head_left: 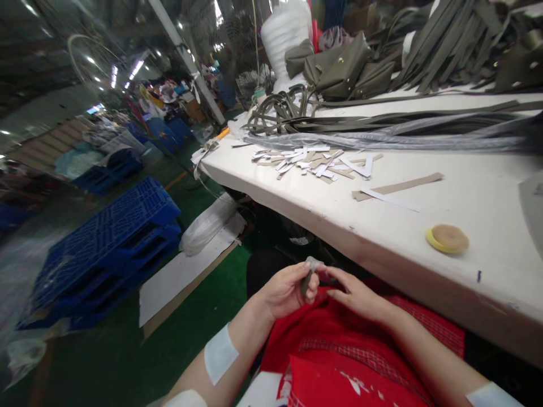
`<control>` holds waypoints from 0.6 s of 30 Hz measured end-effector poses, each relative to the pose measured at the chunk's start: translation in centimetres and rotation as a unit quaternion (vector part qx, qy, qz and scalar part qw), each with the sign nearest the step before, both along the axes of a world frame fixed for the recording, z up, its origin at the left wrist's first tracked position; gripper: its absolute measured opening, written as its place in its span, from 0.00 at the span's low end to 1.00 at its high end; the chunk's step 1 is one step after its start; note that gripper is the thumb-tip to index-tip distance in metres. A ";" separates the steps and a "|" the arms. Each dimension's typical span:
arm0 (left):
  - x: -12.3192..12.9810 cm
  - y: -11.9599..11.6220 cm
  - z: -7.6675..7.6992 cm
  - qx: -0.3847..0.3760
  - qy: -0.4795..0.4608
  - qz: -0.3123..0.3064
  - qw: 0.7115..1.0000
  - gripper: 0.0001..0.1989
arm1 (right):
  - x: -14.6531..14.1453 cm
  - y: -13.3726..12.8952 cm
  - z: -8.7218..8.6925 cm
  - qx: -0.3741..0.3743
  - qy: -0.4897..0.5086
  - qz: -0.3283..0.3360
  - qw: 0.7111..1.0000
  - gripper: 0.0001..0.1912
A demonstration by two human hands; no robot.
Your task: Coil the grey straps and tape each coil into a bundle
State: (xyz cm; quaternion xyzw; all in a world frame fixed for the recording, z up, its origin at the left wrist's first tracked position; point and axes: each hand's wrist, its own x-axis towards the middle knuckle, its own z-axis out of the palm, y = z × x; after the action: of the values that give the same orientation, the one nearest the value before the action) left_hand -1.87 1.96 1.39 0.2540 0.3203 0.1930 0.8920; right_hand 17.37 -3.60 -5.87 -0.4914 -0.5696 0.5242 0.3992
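Observation:
Above a red apron [339, 339], my left hand [289, 291] pinches a small dark strip [305, 284] between thumb and fingers. At its fingertips is a small greyish piece [314, 263], too small to make out. My right hand [354, 293] reaches in from the right, its fingertips close to that piece, fingers bent and partly apart; whether they touch it is unclear. Both hands are in front of the white table's edge [339, 232]. On the table lie a round tan and yellow roll [447, 238], a long tan strip [403, 185] and a white strip [392, 200].
Paper scraps [314, 161] lie in a pile on the table. Behind them are long dark straps [373, 123] and olive bags [339, 68]. To the left, blue pallets [114, 243] and a white board [186, 277] lie on the green floor.

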 end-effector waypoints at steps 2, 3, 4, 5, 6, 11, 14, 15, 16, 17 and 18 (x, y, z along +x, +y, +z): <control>0.3 1.5 1.3 0.040 -0.027 0.086 0.995 0.13 | -1.4 -0.3 0.5 -0.056 0.034 0.063 0.996 0.14; 0.5 2.3 1.8 0.073 -0.032 0.129 0.988 0.13 | -2.2 -0.6 0.9 -0.082 0.055 0.080 0.992 0.18; 0.6 3.1 2.2 0.115 -0.032 0.170 0.978 0.14 | -2.9 -0.8 1.4 -0.100 0.076 0.088 0.988 0.21; 0.7 3.8 2.5 0.164 -0.023 0.205 0.965 0.15 | -3.4 -1.1 2.0 -0.107 0.094 0.089 0.986 0.23; 0.8 4.4 2.6 0.218 -0.001 0.234 0.947 0.16 | -3.8 -1.3 2.8 -0.103 0.105 0.087 0.985 0.24; 1.7 3.6 1.8 0.506 0.206 0.190 0.816 0.14 | -3.2 -1.2 7.5 -0.040 0.120 0.040 0.991 0.26; 2.0 1.2 1.3 0.584 0.233 0.052 0.776 0.13 | -0.8 0.6 8.7 -0.065 0.148 -0.034 0.986 0.26; 1.9 0.6 1.2 0.588 0.230 0.021 0.775 0.12 | 0.2 1.3 8.6 -0.076 0.145 -0.054 0.985 0.26; 1.8 0.1 1.1 0.584 0.228 0.002 0.779 0.12 | 1.2 2.0 8.5 -0.085 0.129 -0.071 0.986 0.25; 1.7 -0.2 0.9 0.570 0.230 -0.009 0.789 0.13 | 2.1 2.6 8.2 -0.087 0.098 -0.083 0.988 0.24; 1.6 -0.3 0.7 0.545 0.232 -0.014 0.806 0.15 | 2.9 3.1 8.0 -0.076 0.055 -0.096 0.991 0.23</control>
State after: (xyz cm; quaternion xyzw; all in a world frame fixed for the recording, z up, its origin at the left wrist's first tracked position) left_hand -0.26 1.67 2.08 0.7397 0.3563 0.2586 0.5089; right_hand 20.23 -0.50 2.15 -0.5431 -0.4551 0.5517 0.4400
